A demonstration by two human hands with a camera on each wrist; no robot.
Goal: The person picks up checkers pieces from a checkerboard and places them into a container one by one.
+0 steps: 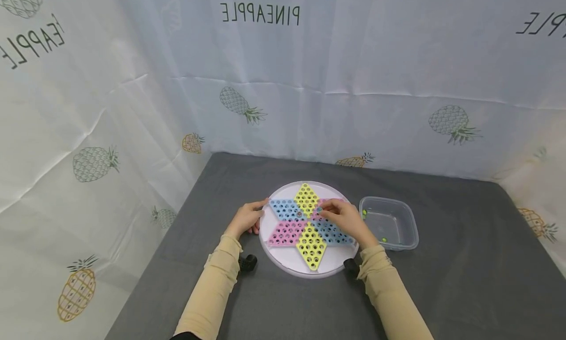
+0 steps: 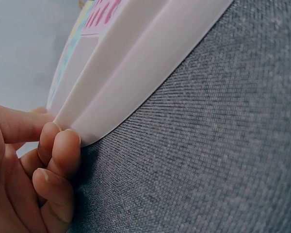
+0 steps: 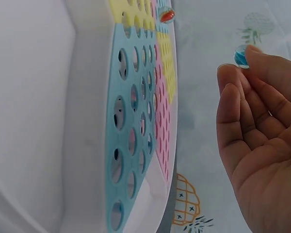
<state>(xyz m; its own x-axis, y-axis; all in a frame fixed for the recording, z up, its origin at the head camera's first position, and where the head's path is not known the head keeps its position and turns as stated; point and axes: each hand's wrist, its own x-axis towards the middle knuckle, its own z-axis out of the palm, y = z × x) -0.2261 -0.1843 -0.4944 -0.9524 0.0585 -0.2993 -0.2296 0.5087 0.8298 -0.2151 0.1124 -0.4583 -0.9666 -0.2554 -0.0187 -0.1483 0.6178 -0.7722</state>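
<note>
A round white Chinese checkers board [image 1: 338, 256] with a yellow, pink and blue star of holes lies on the dark cloth. My left hand [image 1: 244, 218] grips its left rim, thumb above and fingertips against the side, as the left wrist view shows. Over the upper right part of the star, my right hand [image 1: 347, 219] pinches a clear marble with blue inside [image 3: 241, 57] between thumb and fingertips. The marble is off the board's surface. Another marble, clear with orange-red [image 3: 166, 15], sits on the star near its middle.
To the right of the board stands a clear plastic container [image 1: 415, 232] with a few green marbles [image 1: 384, 240] in it. Grey cloth [image 1: 464, 261] covers the table. A pineapple-print curtain [image 1: 353, 60] hangs behind and along the left side.
</note>
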